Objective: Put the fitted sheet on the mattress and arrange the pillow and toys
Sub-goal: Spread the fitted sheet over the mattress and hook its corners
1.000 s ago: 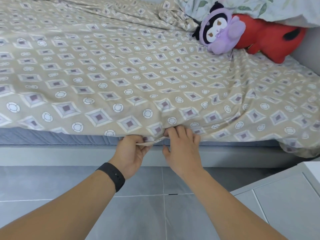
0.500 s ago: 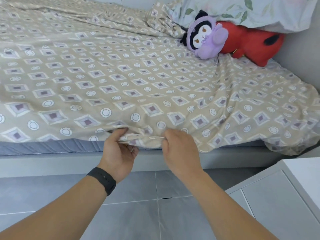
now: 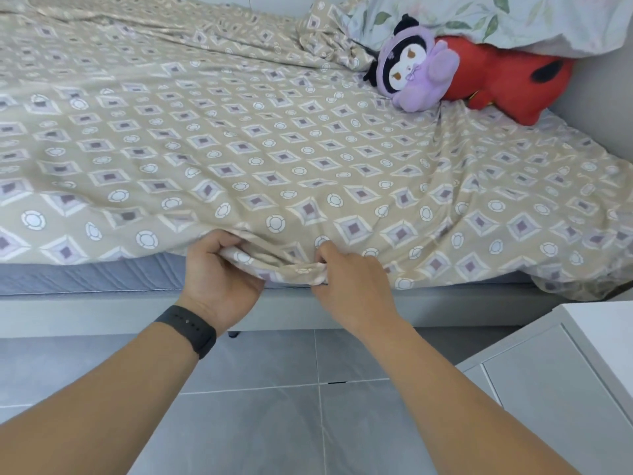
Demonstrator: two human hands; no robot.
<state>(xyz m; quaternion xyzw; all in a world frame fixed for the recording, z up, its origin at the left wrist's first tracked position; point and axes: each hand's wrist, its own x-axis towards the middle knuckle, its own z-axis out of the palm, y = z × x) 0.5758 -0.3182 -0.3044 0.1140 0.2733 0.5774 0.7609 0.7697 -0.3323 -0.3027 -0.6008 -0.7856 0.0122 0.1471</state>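
Note:
A beige fitted sheet (image 3: 260, 138) with a diamond and circle pattern lies loosely over the blue-grey mattress (image 3: 85, 277). Its near hem is bunched at the mattress's front edge. My left hand (image 3: 219, 272) grips that hem, and my right hand (image 3: 349, 279) grips it just to the right. A purple plush toy (image 3: 416, 68) and a red plush toy (image 3: 503, 80) lie at the far right on the sheet. A leaf-print pillow (image 3: 513, 18) rests on top of the red toy. The sheet's far side is rumpled.
A grey bed frame (image 3: 68, 313) runs under the mattress. A white cabinet (image 3: 561, 382) stands at the lower right beside the bed. Grey floor tiles (image 3: 274, 423) lie under my arms. A grey wall (image 3: 603, 94) borders the bed on the right.
Both hands have lifted and gathered the sheet's hem at the mattress edge, and have moved a little further apart. The view has tilted so the toys and pillow sit lower in frame.

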